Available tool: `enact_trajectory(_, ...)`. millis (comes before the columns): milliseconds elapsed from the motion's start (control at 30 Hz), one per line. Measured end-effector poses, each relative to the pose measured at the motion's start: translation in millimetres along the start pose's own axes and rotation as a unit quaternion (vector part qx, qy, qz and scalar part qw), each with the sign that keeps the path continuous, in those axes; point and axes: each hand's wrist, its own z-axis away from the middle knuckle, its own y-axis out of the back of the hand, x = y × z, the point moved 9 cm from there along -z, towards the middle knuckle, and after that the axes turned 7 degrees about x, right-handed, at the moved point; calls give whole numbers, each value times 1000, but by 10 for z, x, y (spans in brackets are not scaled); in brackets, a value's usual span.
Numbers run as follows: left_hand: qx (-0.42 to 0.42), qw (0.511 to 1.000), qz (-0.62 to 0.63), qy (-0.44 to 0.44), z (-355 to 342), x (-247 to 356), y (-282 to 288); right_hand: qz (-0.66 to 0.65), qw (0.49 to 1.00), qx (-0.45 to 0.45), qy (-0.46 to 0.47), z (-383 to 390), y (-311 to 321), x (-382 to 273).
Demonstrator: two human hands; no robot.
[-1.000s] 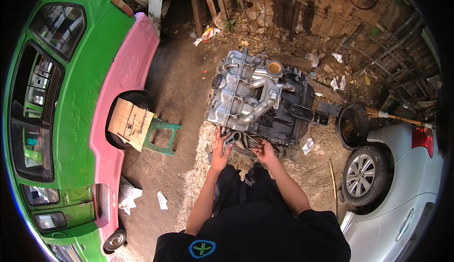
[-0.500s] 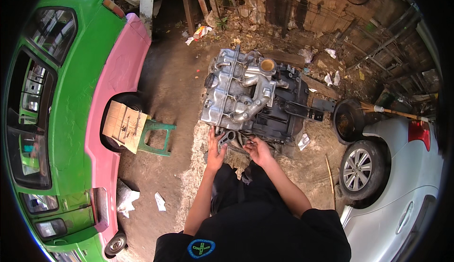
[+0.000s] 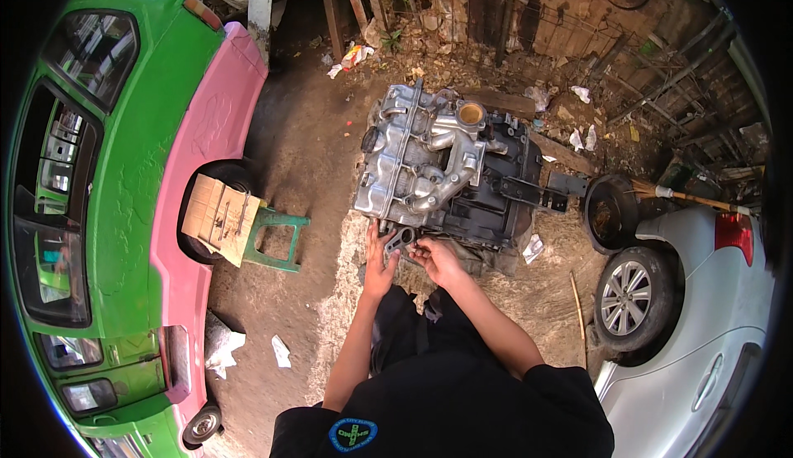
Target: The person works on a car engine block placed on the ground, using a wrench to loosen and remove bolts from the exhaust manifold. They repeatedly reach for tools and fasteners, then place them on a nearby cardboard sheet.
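A small grey metal fitting with a round opening at one end (image 3: 402,237) is held in my left hand (image 3: 377,270), thumb on the near side and fingers behind it. My right hand (image 3: 440,263) has its fingertips pinched together at the right edge of the fitting. Whatever sits in that pinch is too small to make out. Just beyond both hands lies a car engine (image 3: 413,170) on the ground, with a silver valve cover, curved metal intake pipes and a black lower section.
Cardboard with metal rods (image 3: 216,220) lies on a green plastic stool (image 3: 281,242) at left, beside a green and pink van (image 3: 136,152). To the right are a black basin (image 3: 610,214) and a silver car (image 3: 702,293). Litter is scattered by the back wall.
My right hand has moved left, from a small gap away to the fitting's right edge. My left hand still holds the fitting in nearly the same place.
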Motion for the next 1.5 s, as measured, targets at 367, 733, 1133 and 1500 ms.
enact_trajectory(367,-5,1000,0,2,-2,-12,-1,-9,1000,-1,-17,44,153,74)
enact_trajectory(733,-3,1000,-16,4,-9,21,5,5,999,24,-41,76,506,87)
enact_trajectory(1133,135,983,-87,-83,309,649,108,164,983,81,-8,92,731,-160)
enact_trajectory(1500,28,998,-35,-53,159,519,-372,402,817,185,370,713,717,-1434)
